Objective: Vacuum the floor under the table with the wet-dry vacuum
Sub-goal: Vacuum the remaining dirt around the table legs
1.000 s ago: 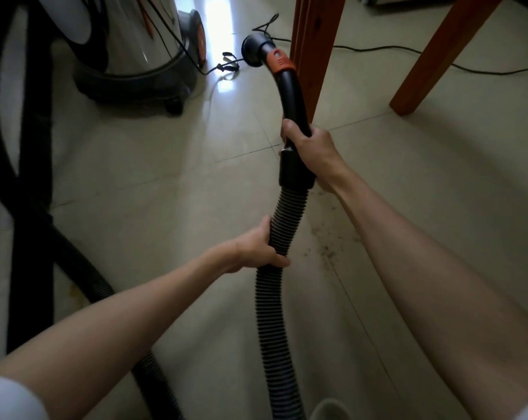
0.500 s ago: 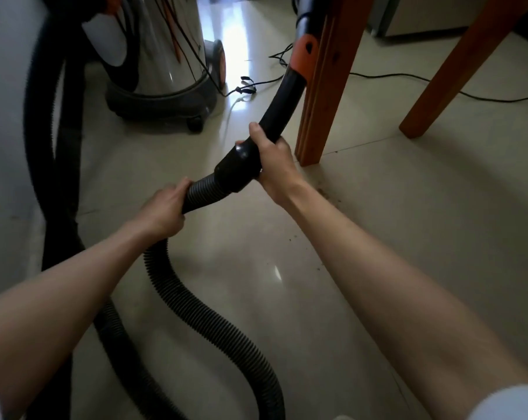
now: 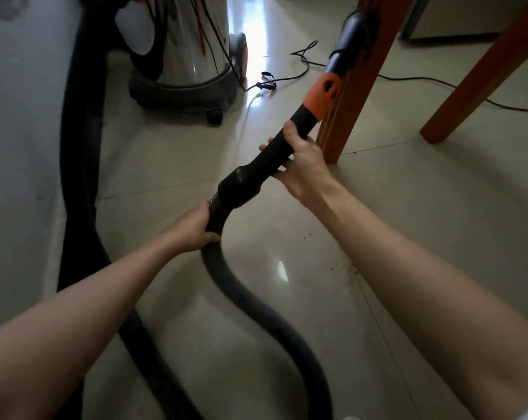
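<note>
The steel wet-dry vacuum (image 3: 193, 47) stands on its dark wheeled base at the back left. Its ribbed black hose (image 3: 256, 301) snakes over the tiled floor to a rigid black handle (image 3: 247, 177) with an orange collar (image 3: 321, 93). My right hand (image 3: 299, 165) grips the handle just below the collar. My left hand (image 3: 196, 227) holds the hose right behind the handle's cuff. The handle slants up and away, its far end against the near wooden table leg (image 3: 352, 95). The nozzle is out of sight. Dark crumbs (image 3: 344, 268) lie on the tiles by my right forearm.
A second table leg (image 3: 481, 71) slants at the right. A black power cord (image 3: 408, 78) runs across the floor behind the legs. Another loop of black hose (image 3: 77, 147) hangs along the pale wall (image 3: 20, 147) on the left.
The handle has swung from pointing down at the floor to slanting up beside the table leg. My left hand slid up the hose to the cuff, and the view shifted back.
</note>
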